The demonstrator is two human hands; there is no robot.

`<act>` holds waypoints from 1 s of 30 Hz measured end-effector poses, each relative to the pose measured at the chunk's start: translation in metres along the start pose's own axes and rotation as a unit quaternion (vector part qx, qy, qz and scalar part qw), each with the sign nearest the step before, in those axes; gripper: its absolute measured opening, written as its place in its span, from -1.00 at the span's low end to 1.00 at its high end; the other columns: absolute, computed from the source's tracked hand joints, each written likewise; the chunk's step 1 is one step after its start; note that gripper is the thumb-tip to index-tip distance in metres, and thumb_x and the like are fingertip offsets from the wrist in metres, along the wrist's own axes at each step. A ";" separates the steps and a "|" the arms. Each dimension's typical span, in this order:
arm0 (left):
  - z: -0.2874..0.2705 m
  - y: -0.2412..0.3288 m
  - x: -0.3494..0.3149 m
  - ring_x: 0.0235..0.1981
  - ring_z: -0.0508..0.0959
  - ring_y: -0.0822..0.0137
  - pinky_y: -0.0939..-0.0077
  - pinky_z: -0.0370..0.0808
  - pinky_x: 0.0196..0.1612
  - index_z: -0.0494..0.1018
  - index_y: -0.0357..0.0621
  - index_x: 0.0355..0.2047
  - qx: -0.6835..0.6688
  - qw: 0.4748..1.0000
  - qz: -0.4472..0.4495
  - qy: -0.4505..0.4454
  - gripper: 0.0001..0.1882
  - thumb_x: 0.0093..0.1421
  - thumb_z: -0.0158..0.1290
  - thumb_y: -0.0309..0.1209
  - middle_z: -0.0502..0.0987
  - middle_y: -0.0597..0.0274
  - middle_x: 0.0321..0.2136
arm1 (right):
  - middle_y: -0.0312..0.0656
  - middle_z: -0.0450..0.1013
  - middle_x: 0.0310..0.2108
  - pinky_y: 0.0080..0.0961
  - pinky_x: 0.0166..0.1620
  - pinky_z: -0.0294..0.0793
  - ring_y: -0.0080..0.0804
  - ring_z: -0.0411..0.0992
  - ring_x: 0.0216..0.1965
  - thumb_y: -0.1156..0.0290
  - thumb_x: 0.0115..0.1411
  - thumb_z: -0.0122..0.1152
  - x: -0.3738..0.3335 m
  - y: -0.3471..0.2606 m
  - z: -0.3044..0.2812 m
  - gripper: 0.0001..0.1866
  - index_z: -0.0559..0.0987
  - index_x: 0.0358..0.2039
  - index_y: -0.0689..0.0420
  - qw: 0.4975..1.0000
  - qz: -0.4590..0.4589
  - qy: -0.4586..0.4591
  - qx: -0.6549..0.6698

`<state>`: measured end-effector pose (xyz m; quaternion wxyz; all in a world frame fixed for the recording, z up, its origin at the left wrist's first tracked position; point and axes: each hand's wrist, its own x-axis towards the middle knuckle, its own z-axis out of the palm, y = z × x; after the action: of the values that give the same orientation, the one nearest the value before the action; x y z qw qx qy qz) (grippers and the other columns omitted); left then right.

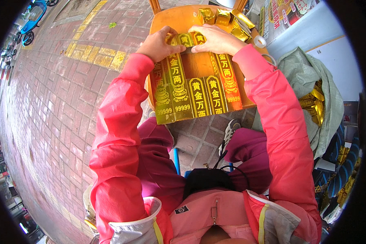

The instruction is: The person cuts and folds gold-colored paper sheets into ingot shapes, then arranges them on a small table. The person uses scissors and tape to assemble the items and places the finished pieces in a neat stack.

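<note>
"And the hands?"
"Left hand [160, 44] and right hand [218, 39] pinch opposite ends of a gold paper band [185, 39] above the chair's [166, 21] far half, its long axis side to side; neither hand is nearer."
"And beyond?"
"Gold sheets [199, 96] run toward the chair's near edge; folded gold pieces [223, 18] sit at its far right corner; a sack [328, 89] slumps right of it."
</note>
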<state>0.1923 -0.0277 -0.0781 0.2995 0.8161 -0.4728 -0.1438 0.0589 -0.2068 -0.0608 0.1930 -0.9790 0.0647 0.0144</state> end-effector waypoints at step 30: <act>-0.001 -0.005 0.003 -0.13 0.55 -0.08 0.20 0.46 -0.05 0.45 -0.03 -0.08 0.006 1.000 -0.004 0.000 -0.52 0.06 0.16 -0.04 0.56 -0.11 -0.22 | -0.08 0.31 0.11 -0.42 0.20 0.21 -0.26 0.25 0.17 0.46 0.14 0.16 -0.020 0.043 -0.015 -0.49 0.35 0.14 0.08 0.990 -0.007 -0.035 0.136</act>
<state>0.1977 -0.0282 -0.0800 0.2946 0.8196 -0.4705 -0.1419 0.0335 -0.2496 -0.0618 0.3264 -0.9430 0.0524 0.0388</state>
